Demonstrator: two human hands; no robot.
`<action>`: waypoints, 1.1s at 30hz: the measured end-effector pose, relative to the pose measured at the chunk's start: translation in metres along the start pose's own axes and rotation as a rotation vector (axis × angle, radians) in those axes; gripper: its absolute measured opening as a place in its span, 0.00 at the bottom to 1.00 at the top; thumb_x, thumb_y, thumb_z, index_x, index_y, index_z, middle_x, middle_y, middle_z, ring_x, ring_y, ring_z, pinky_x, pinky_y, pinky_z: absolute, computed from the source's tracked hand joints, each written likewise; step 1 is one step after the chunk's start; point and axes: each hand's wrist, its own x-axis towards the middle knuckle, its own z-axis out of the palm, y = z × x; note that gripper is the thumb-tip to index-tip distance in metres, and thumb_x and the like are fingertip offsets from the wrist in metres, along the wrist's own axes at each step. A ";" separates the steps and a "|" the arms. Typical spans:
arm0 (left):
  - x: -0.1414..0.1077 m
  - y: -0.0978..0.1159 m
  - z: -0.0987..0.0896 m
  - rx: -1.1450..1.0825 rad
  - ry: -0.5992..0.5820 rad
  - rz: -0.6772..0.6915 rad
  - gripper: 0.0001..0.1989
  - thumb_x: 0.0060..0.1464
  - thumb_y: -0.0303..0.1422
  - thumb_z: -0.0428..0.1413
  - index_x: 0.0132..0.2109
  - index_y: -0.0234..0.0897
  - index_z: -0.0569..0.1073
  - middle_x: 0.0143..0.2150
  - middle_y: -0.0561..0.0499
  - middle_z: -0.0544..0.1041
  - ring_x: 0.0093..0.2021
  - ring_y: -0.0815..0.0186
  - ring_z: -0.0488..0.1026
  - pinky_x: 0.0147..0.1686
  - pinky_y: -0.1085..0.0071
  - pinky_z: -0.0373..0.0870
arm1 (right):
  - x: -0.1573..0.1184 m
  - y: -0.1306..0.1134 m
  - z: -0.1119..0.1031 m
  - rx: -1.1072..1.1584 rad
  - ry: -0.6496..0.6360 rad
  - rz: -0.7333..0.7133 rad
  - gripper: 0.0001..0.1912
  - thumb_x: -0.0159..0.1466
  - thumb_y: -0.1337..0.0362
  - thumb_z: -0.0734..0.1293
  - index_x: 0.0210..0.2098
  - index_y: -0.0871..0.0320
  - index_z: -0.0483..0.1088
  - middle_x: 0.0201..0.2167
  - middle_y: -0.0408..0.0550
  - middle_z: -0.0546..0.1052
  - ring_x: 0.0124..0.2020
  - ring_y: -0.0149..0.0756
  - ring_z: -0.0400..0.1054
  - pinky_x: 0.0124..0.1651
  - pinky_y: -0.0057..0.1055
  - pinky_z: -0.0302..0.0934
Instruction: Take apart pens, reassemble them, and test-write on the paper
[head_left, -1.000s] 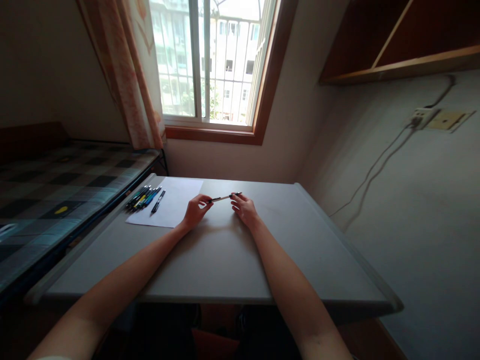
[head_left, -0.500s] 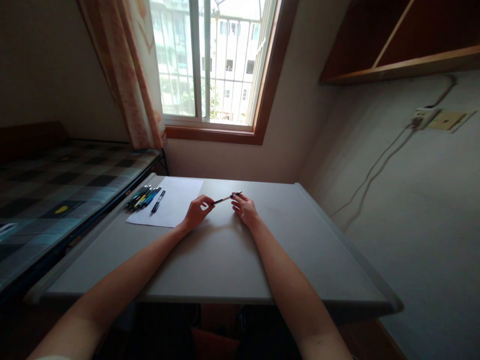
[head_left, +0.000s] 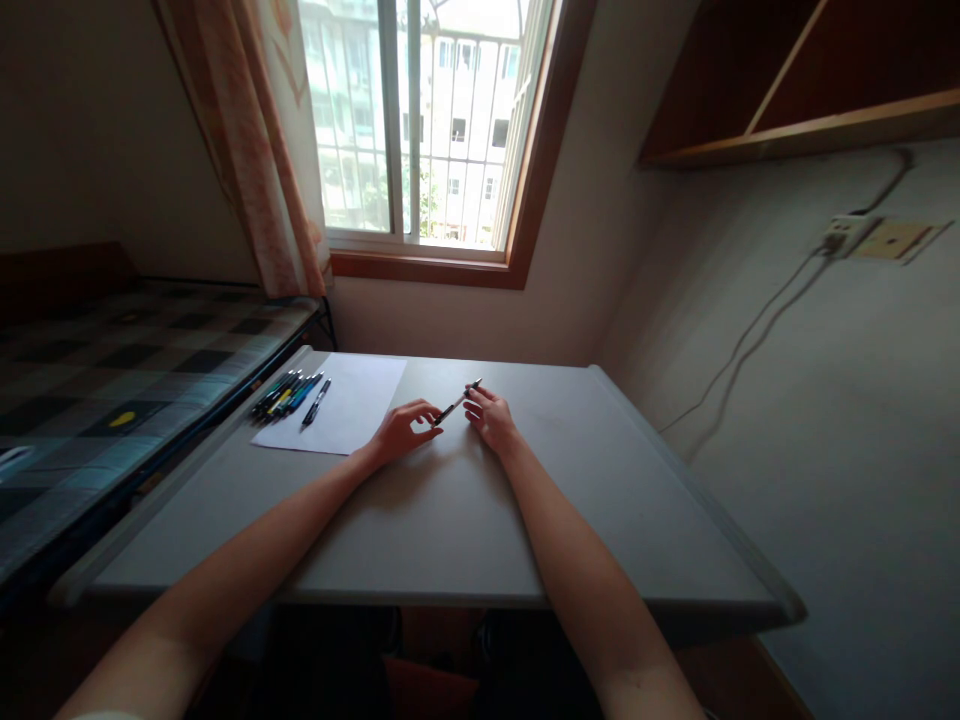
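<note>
A slim pen [head_left: 454, 405] with dark ends and a pale middle slants between my two hands above the desk. My right hand [head_left: 490, 416] grips its upper end between thumb and fingers. At its lower end is my left hand [head_left: 409, 430], thumb and fingers curved round a gap with the tips by the pen; whether they pinch it is too small to tell. To the left, a single black pen [head_left: 316, 404] lies on a white sheet of paper [head_left: 360, 400], beside a pile of several pens [head_left: 285, 396] in dark, blue and yellow colours.
The grey desk [head_left: 450, 540] reaches to the wall below a barred window [head_left: 450, 130]. A bed with a checked cover [head_left: 150, 370] stands at the left. Cables run down from a socket [head_left: 844, 238] on the right wall, under a wooden shelf [head_left: 810, 128].
The pen's lower end has swung towards me and to the right, so it slants more steeply. My left hand has moved slightly right and nearer. My right hand has hardly moved.
</note>
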 end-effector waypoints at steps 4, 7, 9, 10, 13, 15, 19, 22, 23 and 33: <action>-0.002 0.004 0.000 0.055 -0.095 0.065 0.13 0.49 0.37 0.58 0.43 0.40 0.73 0.38 0.48 0.75 0.33 0.68 0.72 0.35 0.72 0.70 | 0.000 0.001 0.000 -0.003 -0.006 -0.002 0.10 0.47 0.63 0.71 0.31 0.56 0.73 0.27 0.43 0.75 0.24 0.27 0.65 0.28 0.24 0.57; -0.003 0.003 -0.001 0.116 -0.121 0.087 0.16 0.50 0.40 0.57 0.45 0.40 0.72 0.38 0.48 0.74 0.34 0.68 0.72 0.35 0.72 0.69 | 0.002 0.003 -0.002 -0.026 -0.039 -0.016 0.13 0.47 0.61 0.72 0.33 0.56 0.73 0.28 0.43 0.75 0.25 0.26 0.66 0.28 0.23 0.57; -0.003 0.002 -0.001 0.146 -0.127 0.107 0.18 0.50 0.40 0.58 0.48 0.40 0.71 0.38 0.49 0.74 0.34 0.68 0.72 0.36 0.72 0.69 | 0.002 0.004 -0.002 -0.065 -0.080 -0.030 0.15 0.47 0.59 0.72 0.34 0.56 0.73 0.29 0.43 0.75 0.25 0.26 0.66 0.28 0.23 0.57; -0.003 0.001 -0.001 0.154 -0.128 0.117 0.20 0.50 0.40 0.58 0.50 0.40 0.70 0.38 0.50 0.74 0.34 0.69 0.72 0.37 0.71 0.69 | 0.001 0.004 -0.002 -0.093 -0.110 -0.037 0.16 0.47 0.59 0.72 0.35 0.56 0.73 0.29 0.43 0.75 0.26 0.26 0.67 0.29 0.23 0.57; -0.003 0.000 -0.001 0.151 -0.113 0.123 0.26 0.49 0.39 0.58 0.55 0.43 0.65 0.39 0.51 0.74 0.34 0.70 0.72 0.37 0.71 0.69 | -0.003 0.004 0.000 -0.189 -0.221 -0.058 0.19 0.47 0.57 0.72 0.37 0.56 0.73 0.31 0.45 0.76 0.28 0.28 0.68 0.30 0.24 0.57; -0.003 0.000 -0.001 0.148 -0.106 0.117 0.29 0.48 0.38 0.59 0.58 0.45 0.62 0.41 0.52 0.73 0.34 0.70 0.72 0.37 0.72 0.69 | -0.006 0.004 0.003 -0.239 -0.268 -0.067 0.19 0.47 0.57 0.72 0.38 0.57 0.73 0.30 0.45 0.76 0.28 0.28 0.68 0.31 0.25 0.58; -0.003 -0.001 -0.002 0.168 -0.122 0.104 0.31 0.47 0.38 0.60 0.58 0.46 0.61 0.40 0.53 0.73 0.34 0.69 0.72 0.38 0.71 0.69 | -0.009 0.005 0.006 -0.272 -0.283 -0.081 0.18 0.47 0.58 0.72 0.37 0.58 0.73 0.28 0.45 0.75 0.27 0.28 0.68 0.30 0.26 0.58; -0.003 -0.002 -0.001 0.166 -0.121 0.102 0.31 0.47 0.38 0.60 0.58 0.46 0.62 0.40 0.52 0.72 0.34 0.69 0.72 0.38 0.71 0.70 | -0.010 0.005 0.006 -0.273 -0.284 -0.085 0.18 0.48 0.58 0.72 0.37 0.58 0.73 0.28 0.45 0.75 0.26 0.28 0.68 0.30 0.25 0.58; -0.003 -0.002 -0.001 0.161 -0.117 0.104 0.30 0.47 0.38 0.60 0.58 0.46 0.62 0.40 0.52 0.72 0.33 0.69 0.72 0.38 0.71 0.70 | -0.010 0.005 0.006 -0.274 -0.286 -0.086 0.18 0.48 0.58 0.72 0.38 0.58 0.73 0.29 0.45 0.76 0.26 0.28 0.68 0.30 0.25 0.59; -0.003 -0.003 0.000 0.133 -0.146 0.095 0.29 0.48 0.39 0.59 0.57 0.47 0.62 0.41 0.52 0.71 0.33 0.71 0.72 0.39 0.71 0.70 | -0.005 0.009 0.005 -0.281 -0.271 -0.092 0.17 0.50 0.58 0.71 0.38 0.59 0.72 0.28 0.45 0.75 0.25 0.27 0.68 0.29 0.25 0.59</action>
